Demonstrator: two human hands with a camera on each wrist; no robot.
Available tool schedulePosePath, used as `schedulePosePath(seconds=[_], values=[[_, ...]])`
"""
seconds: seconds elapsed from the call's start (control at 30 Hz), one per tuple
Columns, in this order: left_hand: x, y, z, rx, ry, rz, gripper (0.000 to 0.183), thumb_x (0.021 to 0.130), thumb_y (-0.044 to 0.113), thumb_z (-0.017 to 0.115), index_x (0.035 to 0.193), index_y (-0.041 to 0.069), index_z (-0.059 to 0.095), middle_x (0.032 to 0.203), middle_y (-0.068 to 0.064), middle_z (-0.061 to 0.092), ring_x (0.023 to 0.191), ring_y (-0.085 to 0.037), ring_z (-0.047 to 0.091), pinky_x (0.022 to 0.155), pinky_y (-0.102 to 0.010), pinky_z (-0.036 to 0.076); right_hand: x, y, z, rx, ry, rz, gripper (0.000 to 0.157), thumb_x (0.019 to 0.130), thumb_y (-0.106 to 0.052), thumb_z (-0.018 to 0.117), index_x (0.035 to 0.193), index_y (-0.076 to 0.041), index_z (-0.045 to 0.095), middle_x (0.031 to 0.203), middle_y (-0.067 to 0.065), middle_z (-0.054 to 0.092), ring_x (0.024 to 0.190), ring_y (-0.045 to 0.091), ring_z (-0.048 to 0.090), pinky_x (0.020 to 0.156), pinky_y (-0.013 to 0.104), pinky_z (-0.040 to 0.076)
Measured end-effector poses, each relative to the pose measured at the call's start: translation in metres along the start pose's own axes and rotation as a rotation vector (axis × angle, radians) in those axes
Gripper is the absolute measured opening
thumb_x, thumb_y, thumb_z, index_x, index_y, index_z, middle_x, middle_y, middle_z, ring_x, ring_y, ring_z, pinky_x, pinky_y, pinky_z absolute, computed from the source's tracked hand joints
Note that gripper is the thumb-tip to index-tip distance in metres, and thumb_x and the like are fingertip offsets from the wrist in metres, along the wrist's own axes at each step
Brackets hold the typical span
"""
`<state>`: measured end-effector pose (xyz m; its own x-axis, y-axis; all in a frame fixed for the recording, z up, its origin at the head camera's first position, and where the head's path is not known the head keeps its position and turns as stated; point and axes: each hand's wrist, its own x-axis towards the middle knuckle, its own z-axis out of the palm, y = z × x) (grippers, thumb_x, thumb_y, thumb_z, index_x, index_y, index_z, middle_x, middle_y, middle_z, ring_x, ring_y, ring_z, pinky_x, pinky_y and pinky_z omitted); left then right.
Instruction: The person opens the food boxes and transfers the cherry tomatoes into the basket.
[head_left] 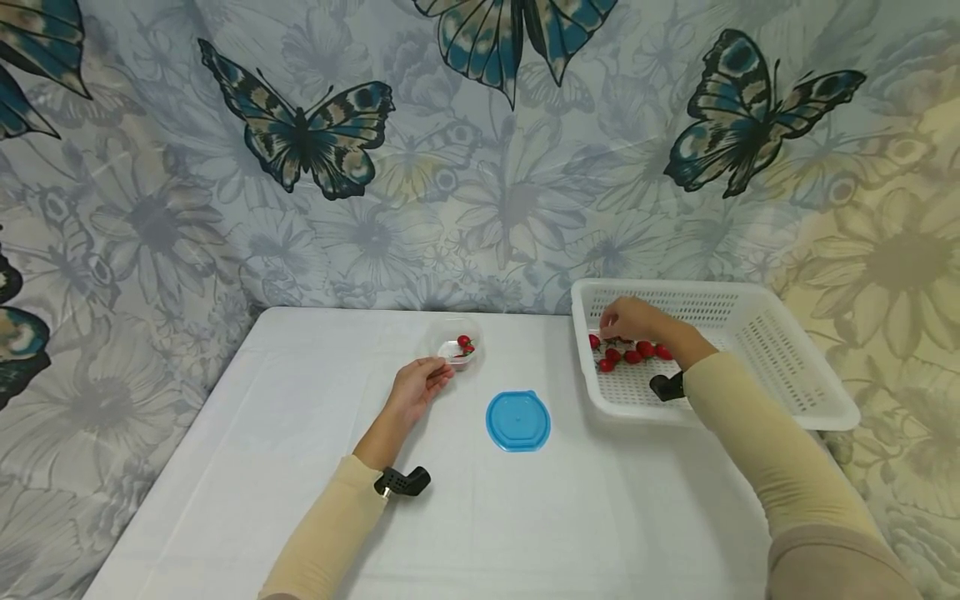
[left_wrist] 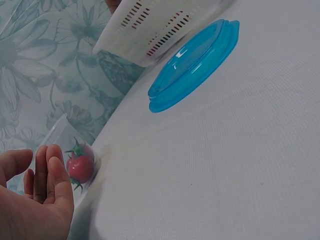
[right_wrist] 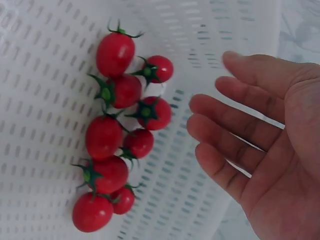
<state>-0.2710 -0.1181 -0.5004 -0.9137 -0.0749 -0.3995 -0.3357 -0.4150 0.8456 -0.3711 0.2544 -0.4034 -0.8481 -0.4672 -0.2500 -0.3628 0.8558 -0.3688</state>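
My left hand [head_left: 416, 387] rests beside a small clear plastic container [head_left: 441, 335], fingers against or very near its side. Two red cherry tomatoes [left_wrist: 80, 168] with green stems lie inside. In the left wrist view the thumb stands apart from the loosely extended fingers, with nothing between them. My right hand [head_left: 636, 319] reaches into a white perforated basket [head_left: 810, 404]. Its fingers are spread and relaxed in the right wrist view, apart from several cherry tomatoes [right_wrist: 103, 137] grouped on the basket floor. A blue lid [head_left: 519, 421] lies flat on the table between the hands.
The white-covered table [head_left: 480, 525] ends at a butterfly-patterned cloth [head_left: 517, 200] hanging behind it. The basket's raised walls surround the right hand at the table's right side. Black wrist cameras sit on both sleeves.
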Motion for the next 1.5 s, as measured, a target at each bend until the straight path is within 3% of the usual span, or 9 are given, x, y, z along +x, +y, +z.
schedulePosePath(seconds=[0.3, 0.57, 1.0, 1.27, 1.5], values=[[-0.001, 0.000, 0.001, -0.002, 0.002, 0.003, 0.008, 0.095, 0.006, 0.058, 0.102, 0.004, 0.054, 0.078, 0.001, 0.067, 0.073, -0.007, 0.068, 0.069, -0.016, 0.055, 0.004, -0.017, -0.021, -0.024, 0.081, -0.019, 0.023, 0.094, -0.018, 0.062, 0.103, 0.002, 0.068, 0.098, 0.018, 0.069, 0.084, 0.027, 0.064, 0.075, 0.041, 0.054], [-0.002, -0.002, 0.001, -0.004, -0.004, 0.012, 0.006, 0.095, 0.005, 0.058, 0.100, 0.002, 0.055, 0.077, 0.000, 0.067, 0.074, -0.008, 0.068, 0.069, -0.016, 0.055, 0.012, -0.055, -0.029, -0.034, 0.112, -0.057, 0.024, 0.094, -0.017, 0.061, 0.106, 0.003, 0.068, 0.101, 0.019, 0.069, 0.089, 0.029, 0.064, 0.079, 0.043, 0.053], [-0.003, -0.001, 0.002, 0.002, 0.004, 0.010, 0.006, 0.095, 0.005, 0.059, 0.100, 0.003, 0.056, 0.078, -0.001, 0.068, 0.072, -0.007, 0.067, 0.067, -0.015, 0.055, 0.044, -0.125, -0.015, -0.051, 0.092, -0.204, 0.021, 0.092, -0.016, 0.063, 0.104, -0.001, 0.070, 0.101, 0.015, 0.071, 0.094, 0.029, 0.065, 0.083, 0.043, 0.054], [-0.002, -0.001, 0.001, 0.014, -0.002, 0.006, 0.008, 0.095, 0.006, 0.058, 0.102, 0.002, 0.056, 0.080, -0.002, 0.068, 0.075, -0.008, 0.068, 0.070, -0.016, 0.055, 0.061, -0.165, 0.004, -0.082, 0.012, -0.219, 0.019, 0.091, -0.016, 0.066, 0.105, -0.004, 0.070, 0.103, 0.011, 0.071, 0.094, 0.024, 0.065, 0.083, 0.037, 0.055], [-0.002, 0.000, 0.000, 0.011, 0.003, 0.004, 0.008, 0.095, 0.008, 0.059, 0.102, 0.003, 0.056, 0.086, -0.004, 0.069, 0.076, -0.008, 0.068, 0.069, -0.016, 0.055, 0.074, -0.186, 0.025, -0.087, -0.036, -0.251, 0.021, 0.091, -0.016, 0.066, 0.109, -0.006, 0.071, 0.102, 0.010, 0.070, 0.093, 0.022, 0.063, 0.081, 0.033, 0.054]])
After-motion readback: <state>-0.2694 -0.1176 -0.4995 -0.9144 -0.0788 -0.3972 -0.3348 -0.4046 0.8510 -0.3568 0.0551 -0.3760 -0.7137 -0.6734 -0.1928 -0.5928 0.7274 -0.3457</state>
